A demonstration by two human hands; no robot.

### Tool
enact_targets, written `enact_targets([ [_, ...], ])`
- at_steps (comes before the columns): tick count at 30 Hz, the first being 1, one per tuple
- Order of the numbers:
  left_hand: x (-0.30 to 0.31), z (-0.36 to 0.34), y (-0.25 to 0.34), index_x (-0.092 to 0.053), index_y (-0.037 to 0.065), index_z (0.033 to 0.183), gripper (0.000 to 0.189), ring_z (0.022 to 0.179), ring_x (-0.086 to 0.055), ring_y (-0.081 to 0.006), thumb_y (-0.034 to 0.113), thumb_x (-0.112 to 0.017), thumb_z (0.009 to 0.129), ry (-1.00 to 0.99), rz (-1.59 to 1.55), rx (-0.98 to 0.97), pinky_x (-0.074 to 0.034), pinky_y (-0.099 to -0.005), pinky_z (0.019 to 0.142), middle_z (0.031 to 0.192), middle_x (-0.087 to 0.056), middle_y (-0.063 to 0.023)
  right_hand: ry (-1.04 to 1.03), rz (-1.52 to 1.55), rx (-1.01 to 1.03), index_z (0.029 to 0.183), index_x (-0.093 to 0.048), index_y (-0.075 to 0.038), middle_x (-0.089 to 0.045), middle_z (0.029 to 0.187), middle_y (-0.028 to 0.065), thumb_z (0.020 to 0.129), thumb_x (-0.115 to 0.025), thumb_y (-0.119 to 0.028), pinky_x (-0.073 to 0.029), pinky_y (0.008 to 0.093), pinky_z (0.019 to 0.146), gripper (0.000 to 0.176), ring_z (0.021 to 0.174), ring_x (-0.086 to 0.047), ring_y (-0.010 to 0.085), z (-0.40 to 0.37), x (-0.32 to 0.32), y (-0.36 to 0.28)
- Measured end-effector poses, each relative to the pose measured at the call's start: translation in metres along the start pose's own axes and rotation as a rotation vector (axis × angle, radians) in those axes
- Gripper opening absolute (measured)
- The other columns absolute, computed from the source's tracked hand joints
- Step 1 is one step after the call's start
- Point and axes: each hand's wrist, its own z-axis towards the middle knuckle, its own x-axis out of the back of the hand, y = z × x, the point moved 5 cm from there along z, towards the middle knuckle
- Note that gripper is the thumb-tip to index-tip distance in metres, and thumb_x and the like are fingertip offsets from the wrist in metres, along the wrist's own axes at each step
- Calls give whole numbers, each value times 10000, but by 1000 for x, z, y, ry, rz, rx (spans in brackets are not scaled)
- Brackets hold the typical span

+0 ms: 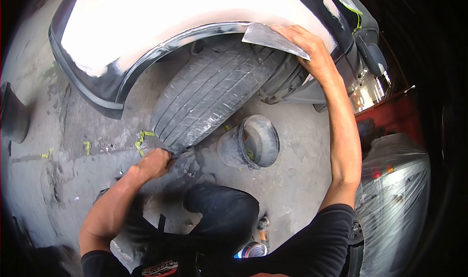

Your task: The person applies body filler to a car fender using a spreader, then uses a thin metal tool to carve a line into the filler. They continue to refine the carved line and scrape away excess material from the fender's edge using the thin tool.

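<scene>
Stained, dusty concrete floor. The right hand, fingers laid flat, presses a thin grey abrasive sheet against the matte, sanded white fender at its curved arch lip. The left hand curls over the ribbed rubber tyre at its lower edge. 1 round, dust-caked bucket stands beside it. No writing is readable.

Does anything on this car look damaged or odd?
Yes. The fender has a big dull whitish patch where its dark glossy paint is missing, right above the tire. The right hand presses a grey sheet against its edge. Yellow tape scraps lie scattered on the floor.
</scene>
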Motion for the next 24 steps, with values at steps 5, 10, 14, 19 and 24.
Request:
enact_targets([
  [5, -2, 1, -4, -669, -32, 852, 299, 814, -633, -457, 258, -614, 896, 13, -1, 10, -516, -496, 738, 815, -650, -274, -22, -86, -154, 1294, -600, -77, -661, 1064, 164, 682, -621, 133, -495, 351, 864, 647, 946, -642, 325, -47, 7, 19],
  [10, -4, 5, -3, -661, -36, 840, 283, 794, -629, -460, 241, -627, 888, 36, 7, -104, -510, -500, 709, 800, -645, -275, 409, 617, -828, 1128, -671, -29, -711, 948, 65, 958, -611, -204, -535, 293, 751, 251, 846, -669, 155, -163, -53, 4],
  [14, -8, 6, 7, -645, -43, 832, 272, 781, -626, -464, 225, -638, 882, -23, -8, -172, -500, -504, 686, 791, -640, -275, 856, 1072, -1241, 1164, -598, 31, -679, 925, 129, 980, -566, -329, -586, 329, 603, 405, 700, -684, 212, -235, -129, 0],
  [19, -1, 3, 4, -634, -68, 893, 272, 781, -607, -464, 202, -656, 871, -4, 24, -140, -463, -484, 657, 787, -621, -287, 1061, 1471, -1230, 1033, -596, 46, -615, 772, 124, 992, -493, -405, -579, 371, 558, 464, 597, -658, 252, -227, -142, 1],
  [24, 10, -3, 13, -645, -57, 911, 291, 837, -622, -453, 233, -641, 889, 18, -27, -139, -476, -470, 677, 825, -642, -280, 1235, 1539, -952, 974, -595, -6, -600, 713, 85, 991, -497, -340, -551, 391, 571, 348, 598, -638, 238, -169, -105, 18],
])
